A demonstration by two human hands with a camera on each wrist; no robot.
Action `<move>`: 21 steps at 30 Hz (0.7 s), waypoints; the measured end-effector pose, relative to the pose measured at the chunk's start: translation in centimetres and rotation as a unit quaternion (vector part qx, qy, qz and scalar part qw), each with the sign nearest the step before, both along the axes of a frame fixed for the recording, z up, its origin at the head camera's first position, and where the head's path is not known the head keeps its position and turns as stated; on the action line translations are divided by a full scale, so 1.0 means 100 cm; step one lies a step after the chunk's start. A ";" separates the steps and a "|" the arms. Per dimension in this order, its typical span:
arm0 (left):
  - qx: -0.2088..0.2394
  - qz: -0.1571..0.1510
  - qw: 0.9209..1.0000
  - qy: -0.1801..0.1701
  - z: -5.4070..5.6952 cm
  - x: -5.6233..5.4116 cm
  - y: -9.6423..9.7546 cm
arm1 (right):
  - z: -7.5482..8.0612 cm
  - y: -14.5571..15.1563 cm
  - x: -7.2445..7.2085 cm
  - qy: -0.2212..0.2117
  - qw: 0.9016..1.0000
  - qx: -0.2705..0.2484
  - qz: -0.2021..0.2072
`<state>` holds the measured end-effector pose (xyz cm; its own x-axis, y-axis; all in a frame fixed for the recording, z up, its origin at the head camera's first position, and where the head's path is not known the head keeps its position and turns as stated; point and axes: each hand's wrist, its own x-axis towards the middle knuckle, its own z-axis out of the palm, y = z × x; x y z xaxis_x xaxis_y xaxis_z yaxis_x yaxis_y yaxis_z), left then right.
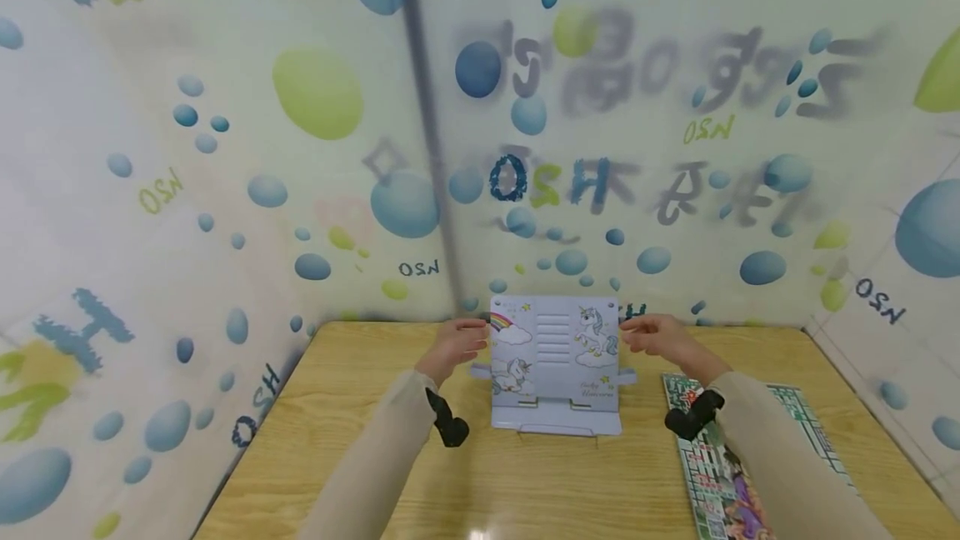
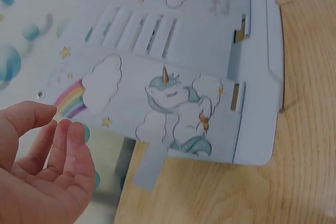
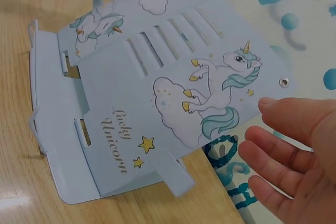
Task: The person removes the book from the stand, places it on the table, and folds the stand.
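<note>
A pale book stand (image 1: 553,390) with unicorn, rainbow and cloud prints stands tilted back on the wooden table, its slotted back panel facing me and a ledge along its foot. My left hand (image 1: 457,344) is at the panel's upper left edge, thumb and fingertips close beside the rainbow corner. On the other side, my right hand (image 1: 667,340) hovers by the upper right edge, its thumb tip right at the riveted corner in the right wrist view. Fingers of both hands are loosely bent with nothing between them. Small side tabs (image 3: 176,174) stick out from the stand.
A colourful printed magazine or sheet (image 1: 705,465) lies on the table (image 1: 360,407) at the right, partly under my right forearm. Behind the table's far edge rises a wall covering (image 1: 315,190) with blue and green bubbles.
</note>
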<state>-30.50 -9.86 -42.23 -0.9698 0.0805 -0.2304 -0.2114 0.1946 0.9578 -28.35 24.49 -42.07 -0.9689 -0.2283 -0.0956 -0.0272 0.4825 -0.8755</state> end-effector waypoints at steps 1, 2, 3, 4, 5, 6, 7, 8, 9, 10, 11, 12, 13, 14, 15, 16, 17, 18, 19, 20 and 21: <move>0.002 0.005 1.000 -0.002 -0.001 -0.001 -0.002 | 0.000 0.000 0.000 0.000 1.000 -0.002 -0.004; 0.006 0.009 1.000 -0.005 -0.002 -0.003 -0.004 | -0.001 0.000 -0.001 0.000 1.000 -0.001 -0.010; 0.010 0.014 1.000 -0.009 -0.003 -0.004 -0.006 | -0.001 0.000 -0.001 0.002 1.000 0.000 -0.010; 0.011 0.018 1.000 -0.011 -0.005 -0.005 -0.008 | -0.002 0.000 -0.002 0.002 1.000 -0.002 -0.013; 0.013 0.024 1.000 -0.014 -0.006 -0.007 -0.009 | -0.003 0.000 -0.002 0.001 1.000 -0.006 -0.015; 0.013 0.030 0.999 -0.016 -0.008 -0.008 -0.011 | -0.005 0.000 -0.003 -0.001 1.000 -0.011 -0.020; 0.013 0.037 0.999 -0.017 -0.010 -0.010 -0.011 | -0.006 0.000 -0.004 0.000 1.000 -0.015 -0.020; 0.011 0.044 0.999 -0.018 -0.012 -0.012 -0.012 | -0.007 0.000 -0.004 0.004 1.000 -0.018 -0.016; 0.008 0.050 0.999 -0.018 -0.014 -0.014 -0.013 | -0.009 0.000 -0.005 0.006 1.000 -0.023 -0.014; 0.007 0.056 0.998 -0.018 -0.016 -0.016 -0.013 | -0.010 0.001 -0.006 0.008 0.999 -0.029 -0.016; 0.006 0.060 0.998 -0.019 -0.018 -0.018 -0.014 | -0.012 0.001 -0.007 0.016 0.999 -0.036 -0.010; 0.004 0.061 0.998 -0.019 -0.020 -0.019 -0.014 | -0.014 0.002 -0.009 0.021 0.999 -0.038 -0.008; 0.003 0.059 0.998 -0.019 -0.022 -0.020 -0.015 | -0.015 0.001 -0.009 0.024 0.999 -0.040 -0.009; 0.003 0.057 0.998 -0.018 -0.024 -0.021 -0.015 | -0.017 0.001 -0.009 0.027 0.999 -0.040 -0.009; 0.003 0.053 0.998 -0.017 -0.025 -0.022 -0.015 | -0.018 -0.001 -0.010 0.024 0.999 -0.041 -0.018; 0.002 0.048 0.999 -0.015 -0.026 -0.023 -0.014 | -0.020 -0.002 -0.010 0.022 0.999 -0.040 -0.025; 0.000 0.044 0.999 -0.013 -0.028 -0.023 -0.014 | -0.020 -0.004 -0.010 0.018 0.999 -0.038 -0.034; -0.001 0.040 0.999 -0.010 -0.029 -0.023 -0.013 | -0.021 -0.007 -0.010 0.011 0.998 -0.034 -0.047; 0.000 0.036 0.999 -0.007 -0.030 -0.023 -0.012 | -0.022 -0.009 -0.009 0.009 0.998 -0.030 -0.055; 0.000 0.034 0.999 -0.003 -0.031 -0.023 -0.011 | -0.023 -0.011 -0.010 0.010 0.998 -0.026 -0.063; 0.002 0.033 0.999 -0.001 -0.031 -0.023 -0.010 | -0.024 -0.014 -0.010 0.008 0.997 -0.027 -0.069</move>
<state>-32.82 -10.86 -45.34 -0.9727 0.0169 -0.2314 -0.2249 0.1772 0.9581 -29.35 23.14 -44.47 -0.9927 -0.0964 -0.0718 0.0228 0.4353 -0.9000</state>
